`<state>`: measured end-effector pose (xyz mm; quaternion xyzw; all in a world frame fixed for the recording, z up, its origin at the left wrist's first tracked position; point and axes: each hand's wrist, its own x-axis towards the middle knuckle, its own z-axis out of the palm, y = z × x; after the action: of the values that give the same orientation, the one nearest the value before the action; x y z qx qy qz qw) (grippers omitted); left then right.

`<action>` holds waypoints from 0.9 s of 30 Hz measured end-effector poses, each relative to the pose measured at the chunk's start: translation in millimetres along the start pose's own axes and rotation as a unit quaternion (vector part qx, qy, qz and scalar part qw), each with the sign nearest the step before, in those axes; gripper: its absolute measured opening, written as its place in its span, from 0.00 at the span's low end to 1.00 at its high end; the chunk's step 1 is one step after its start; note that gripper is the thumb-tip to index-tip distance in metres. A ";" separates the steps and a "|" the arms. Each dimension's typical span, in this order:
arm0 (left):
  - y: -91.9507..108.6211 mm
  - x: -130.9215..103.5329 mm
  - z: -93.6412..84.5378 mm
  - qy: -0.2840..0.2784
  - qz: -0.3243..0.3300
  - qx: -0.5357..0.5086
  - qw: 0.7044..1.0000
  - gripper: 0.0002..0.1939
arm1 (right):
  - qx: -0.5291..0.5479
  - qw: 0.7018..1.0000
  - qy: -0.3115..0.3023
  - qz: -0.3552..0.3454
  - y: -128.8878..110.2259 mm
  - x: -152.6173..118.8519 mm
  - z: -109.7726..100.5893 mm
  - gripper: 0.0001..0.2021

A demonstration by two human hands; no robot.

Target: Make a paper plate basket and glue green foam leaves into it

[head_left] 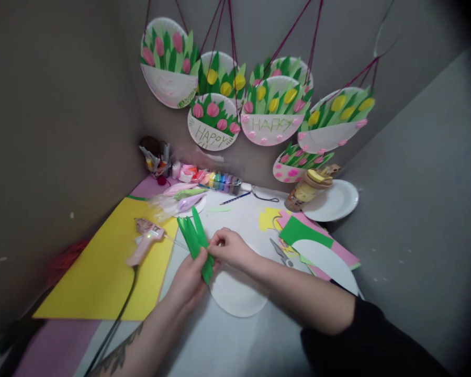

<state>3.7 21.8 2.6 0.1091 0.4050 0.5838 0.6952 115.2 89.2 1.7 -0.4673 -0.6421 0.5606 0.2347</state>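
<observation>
Several dark green paper leaves (195,236) are fanned out in my left hand (194,272), its thumb pressed over their lower part. My right hand (232,247) pinches at the right edge of the same bundle, thumb and forefinger together. Under both hands a white paper plate (239,293) lies on the table. To the left, a pink glue gun (146,243) with a small green light rests on yellow paper (98,267).
Paper plate baskets (215,137) with paper tulips hang on the back wall. Pliers (284,255), green paper (306,232) and pink scraps lie at the right. A cup (302,195) stands by white plates (337,201). Paint jars (220,182) line the back.
</observation>
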 end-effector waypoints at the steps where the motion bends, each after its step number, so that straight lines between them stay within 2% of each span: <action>1: -0.5 0.5 -0.9 -0.005 0.002 0.001 1.000 0.15 | -0.044 0.999 0.016 -0.024 -0.2 -0.8 -0.5 0.04; 3: -1.5 1.8 -3.0 -0.006 0.008 0.001 1.000 0.17 | -0.134 0.988 0.005 -0.077 -4.7 -0.4 -6.0 0.03; 6: -1.6 4.2 -6.3 0.035 0.011 -0.011 0.999 0.15 | -0.213 0.965 -0.092 -0.125 -15.4 13.8 -26.8 0.06; 7: -1.0 4.9 -7.0 0.052 0.007 -0.017 0.999 0.13 | -0.232 0.959 -0.098 -0.129 -17.4 23.4 -36.0 0.07; 8: -0.1 5.3 -7.4 0.065 0.002 -0.022 0.998 0.10 | -0.261 0.954 -0.065 -0.132 -17.7 35.0 -45.3 0.07; 9: 0.8 5.6 -7.5 0.073 -0.003 -0.026 0.997 0.08 | -0.308 0.942 -0.013 -0.135 -16.1 48.0 -54.1 0.07; 11: 2.7 5.4 -7.0 0.074 -0.011 -0.026 0.997 0.07 | -0.384 0.914 0.050 -0.123 -7.4 75.5 -67.6 0.08; 15: 4.1 3.6 -7.1 0.054 -0.010 -0.025 0.998 0.09 | -0.450 0.884 0.051 -0.115 15.4 116.9 -76.0 0.11; 19: 4.2 3.2 -9.9 0.050 -0.011 -0.049 0.998 0.13 | -0.451 0.890 0.061 -0.039 19.8 128.3 -74.7 0.09; 21: 4.0 4.4 -11.3 0.057 -0.010 -0.062 0.996 0.12 | -0.418 0.906 0.071 -0.009 13.6 122.1 -72.5 0.05; 23: 3.5 6.1 -12.2 0.067 0.001 -0.073 0.995 0.11 | -0.308 0.948 0.076 0.000 4.2 106.9 -65.7 0.02; 24: 3.2 6.8 -12.5 0.072 0.013 -0.075 0.995 0.12 | -0.219 0.973 0.067 0.005 -0.8 96.1 -59.6 0.03; 25: 2.9 7.4 -12.5 0.074 0.029 -0.077 0.994 0.13 | -0.125 0.992 0.035 0.006 -5.7 83.6 -51.8 0.04; 27: 2.7 7.7 -11.7 0.069 0.063 -0.082 0.992 0.15 | 0.005 0.999 -0.052 -0.003 -13.3 56.2 -31.9 0.06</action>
<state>-6.4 25.7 -6.6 0.0367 0.3948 0.6639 0.6340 111.7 154.5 10.0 -0.4344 -0.6519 0.5867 0.2051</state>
